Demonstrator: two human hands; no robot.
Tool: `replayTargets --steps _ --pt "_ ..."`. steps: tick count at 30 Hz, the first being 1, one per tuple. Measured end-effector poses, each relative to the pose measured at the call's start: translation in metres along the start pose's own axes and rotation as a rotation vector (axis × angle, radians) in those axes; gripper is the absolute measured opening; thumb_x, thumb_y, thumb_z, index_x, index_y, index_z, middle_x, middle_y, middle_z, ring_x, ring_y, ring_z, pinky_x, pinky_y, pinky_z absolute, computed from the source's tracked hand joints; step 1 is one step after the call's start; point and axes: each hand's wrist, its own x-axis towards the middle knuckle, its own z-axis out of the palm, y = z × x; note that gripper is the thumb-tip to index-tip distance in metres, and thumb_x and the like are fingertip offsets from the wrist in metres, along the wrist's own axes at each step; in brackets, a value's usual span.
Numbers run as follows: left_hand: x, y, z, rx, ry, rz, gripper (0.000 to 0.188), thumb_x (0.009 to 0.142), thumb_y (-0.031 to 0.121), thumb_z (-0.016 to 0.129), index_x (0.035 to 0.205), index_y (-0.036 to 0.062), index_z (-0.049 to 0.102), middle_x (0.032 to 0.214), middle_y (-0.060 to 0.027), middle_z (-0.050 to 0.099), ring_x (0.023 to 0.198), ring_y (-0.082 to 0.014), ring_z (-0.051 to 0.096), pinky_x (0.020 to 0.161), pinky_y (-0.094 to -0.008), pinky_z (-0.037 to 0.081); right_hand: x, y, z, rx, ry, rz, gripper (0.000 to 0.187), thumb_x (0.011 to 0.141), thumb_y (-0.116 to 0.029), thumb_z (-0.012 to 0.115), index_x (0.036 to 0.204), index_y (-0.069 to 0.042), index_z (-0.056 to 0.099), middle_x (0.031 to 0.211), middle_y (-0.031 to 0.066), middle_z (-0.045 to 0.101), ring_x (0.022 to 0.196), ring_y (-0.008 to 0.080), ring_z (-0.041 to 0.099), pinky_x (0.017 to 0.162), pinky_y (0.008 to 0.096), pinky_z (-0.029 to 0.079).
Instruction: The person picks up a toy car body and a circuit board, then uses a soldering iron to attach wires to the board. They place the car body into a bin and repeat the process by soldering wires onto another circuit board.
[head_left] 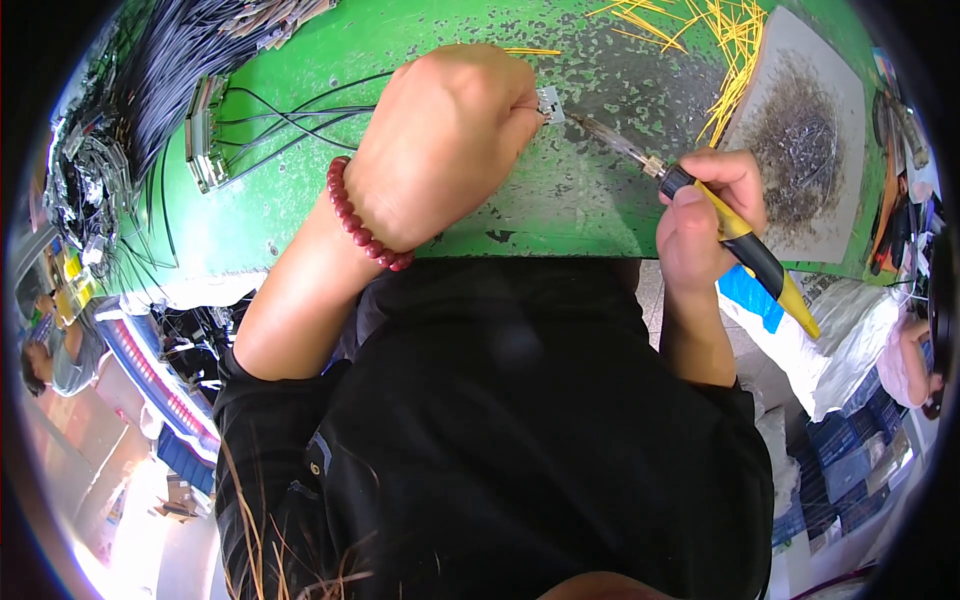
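My left hand (455,140), with a dark red bead bracelet (350,222) at its wrist, is closed over the green table. From its fingertips juts a small silvery metal piece (550,106); the fingers' undersides are hidden. Thin black cables (300,118) run leftward from beneath this hand to a stack of flat metal-edged parts (205,135). My right hand (705,215) grips a yellow and black soldering iron (740,235) like a pen. Its tip points left and lies close to the metal piece; whether they touch I cannot tell.
Thin yellow sticks (735,60) lie scattered at the far right, beside a grey board (845,140) covered in dark residue. A thick bundle of black cables (175,80) fills the far left. White sheeting (810,350) hangs below the right table edge. Other people are visible at both sides.
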Motion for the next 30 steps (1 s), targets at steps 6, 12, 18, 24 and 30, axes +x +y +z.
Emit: replayTargets --steps 6,12,18,24,30 --pt "0.007 0.004 -0.001 0.155 -0.045 0.007 0.010 0.077 0.008 0.065 0.072 0.0008 0.059 0.072 -0.0148 0.062 0.067 -0.0334 0.060 0.060 -0.0391 0.047 0.000 0.000 0.000 0.009 -0.034 0.008 0.025 0.081 -0.017 0.070 0.091 0.000 0.055 0.076 -0.0001 0.051 0.061 0.0034 0.041 0.055 0.0194 0.031" --pt "0.017 -0.001 -0.003 0.203 -0.124 0.007 0.012 0.075 0.010 0.064 0.070 0.0010 0.058 0.065 -0.0158 0.059 0.064 -0.0363 0.059 0.058 -0.0418 0.046 0.000 -0.001 0.001 0.003 -0.041 0.029 0.024 0.081 -0.015 0.070 0.091 0.000 0.055 0.077 -0.0004 0.052 0.062 0.0033 0.042 0.055 0.0194 0.031" --pt "0.019 0.000 -0.005 0.192 -0.140 -0.008 0.012 0.074 0.009 0.064 0.068 0.0006 0.058 0.062 -0.0165 0.058 0.063 -0.0368 0.059 0.057 -0.0423 0.046 0.001 -0.004 0.003 -0.019 -0.047 0.054 0.023 0.081 -0.013 0.070 0.092 -0.001 0.055 0.077 -0.0011 0.052 0.062 0.0031 0.042 0.055 0.0194 0.032" --pt "0.019 -0.001 -0.005 0.184 -0.140 -0.015 0.011 0.074 0.009 0.063 0.068 0.0003 0.058 0.063 -0.0167 0.058 0.063 -0.0370 0.059 0.056 -0.0425 0.045 0.002 -0.006 0.006 -0.011 -0.073 0.096 0.022 0.080 -0.010 0.070 0.093 -0.001 0.055 0.076 -0.0015 0.052 0.062 0.0026 0.043 0.055 0.0188 0.033" --pt "0.018 -0.002 -0.005 0.166 -0.133 -0.020 0.011 0.074 0.009 0.063 0.069 0.0006 0.059 0.064 -0.0162 0.059 0.063 -0.0365 0.059 0.057 -0.0421 0.046 0.003 -0.003 0.004 -0.103 -0.102 0.107 0.021 0.080 -0.010 0.069 0.093 0.000 0.055 0.077 0.0002 0.054 0.062 0.0029 0.045 0.055 0.0192 0.035"
